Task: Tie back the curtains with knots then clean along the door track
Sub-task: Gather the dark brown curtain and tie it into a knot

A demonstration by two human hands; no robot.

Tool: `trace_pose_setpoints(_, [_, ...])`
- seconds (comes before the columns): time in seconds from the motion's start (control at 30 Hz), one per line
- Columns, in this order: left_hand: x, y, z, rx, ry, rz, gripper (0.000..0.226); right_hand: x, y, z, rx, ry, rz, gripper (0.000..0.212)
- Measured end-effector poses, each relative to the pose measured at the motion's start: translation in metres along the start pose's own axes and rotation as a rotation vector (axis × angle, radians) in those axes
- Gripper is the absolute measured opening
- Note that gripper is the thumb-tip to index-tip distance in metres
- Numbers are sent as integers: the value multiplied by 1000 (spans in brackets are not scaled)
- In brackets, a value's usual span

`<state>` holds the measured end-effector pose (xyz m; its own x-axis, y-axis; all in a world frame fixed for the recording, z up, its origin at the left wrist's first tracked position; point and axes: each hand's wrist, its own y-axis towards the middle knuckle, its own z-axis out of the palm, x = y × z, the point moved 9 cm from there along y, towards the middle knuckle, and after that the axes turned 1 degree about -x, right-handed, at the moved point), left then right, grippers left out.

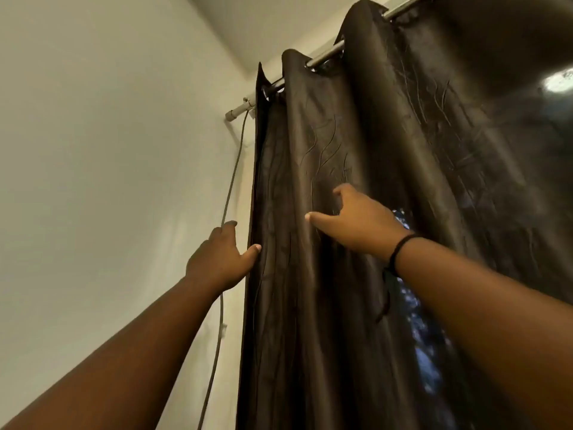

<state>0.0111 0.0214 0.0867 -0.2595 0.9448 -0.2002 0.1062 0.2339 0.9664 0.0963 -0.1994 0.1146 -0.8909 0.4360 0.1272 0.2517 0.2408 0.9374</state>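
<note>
Both hands raised to the dark curtain (pixel 387 181). Left hand (pixel 217 259) grasping its outer edge, thumb on the front, fingers behind. Right hand (pixel 356 218) released, fingers spread against a fold. Grey cable (pixel 231 187) just left of left hand. Rod (pixel 325 57) above.
</note>
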Motion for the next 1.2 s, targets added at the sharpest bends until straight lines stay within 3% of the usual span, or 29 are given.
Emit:
trace_pose_setpoints(0.2, [30, 30, 25, 45, -230, -37, 93, 30, 51, 27, -64, -15, 186, 119])
trace_pose_setpoints(0.27, [35, 37, 34, 79, -314, -41, 96, 33, 63, 38, -79, -100, 222, 107])
trace_pose_setpoints(0.4, [40, 50, 53, 153, -459, -27, 100, 18, 81, 34, -153, -334, 298, 47])
trace_pose_setpoints(0.57, [38, 57, 69, 239, -711, -66, 87, -1, 70, 17, -283, -484, 404, 31])
trace_pose_setpoints(0.67, [35, 55, 80, 292, -813, -49, 78, 17, 69, 25, -255, -596, 356, 28])
trace_pose_setpoints(0.8, [35, 55, 69, 216, -920, -11, 70, 75, 83, 74, -141, -639, 139, 27])
trace_pose_setpoints(0.97, [54, 66, 46, 143, -978, -24, 37, 168, 102, 119, -102, -641, -76, 29])
trace_pose_setpoints(1.1, [71, 68, 20, -1, -1091, -44, 20, 211, 109, 133, -43, -517, -160, 29])
trace_pose_setpoints(1.2, [84, 70, 2, -109, -1216, -135, 17, 231, 106, 127, 10, -230, -258, 34])
